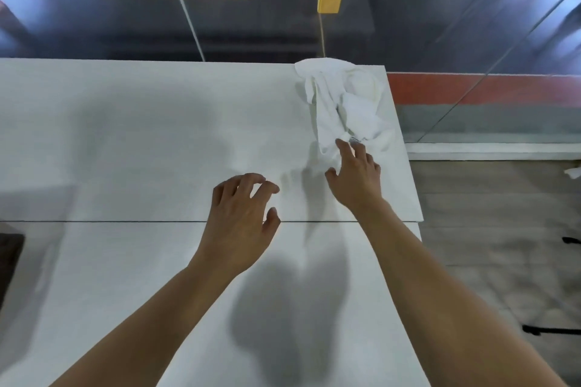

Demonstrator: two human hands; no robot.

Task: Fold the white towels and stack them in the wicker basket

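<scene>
While our right hand (355,176) reaches toward the far right corner of the white table (141,141), the crumpled white towel (342,104) lies just beyond it, bunched in a heap that runs from the table's far edge down to our fingertips. We count one towel on the table; a small white scrap (572,172) shows at the right edge of the view, over the floor, too little of it visible for us to say what it is. We count two hands, both bare, both forearms stretched out over the tabletop.

Our right hand has its fingers spread and extended, the tips touching the near end of the towel where the cloth gathers; they rest on the fabric and have not closed around it, with the thumb splayed out to the left, clear of the cloth. Our left hand (243,217) hovers to the left of the right one, well apart from the towel, fingers loosely curled and parted, holding nothing. A seam (125,222) crosses the tabletop left to right, under both wrists.
</scene>
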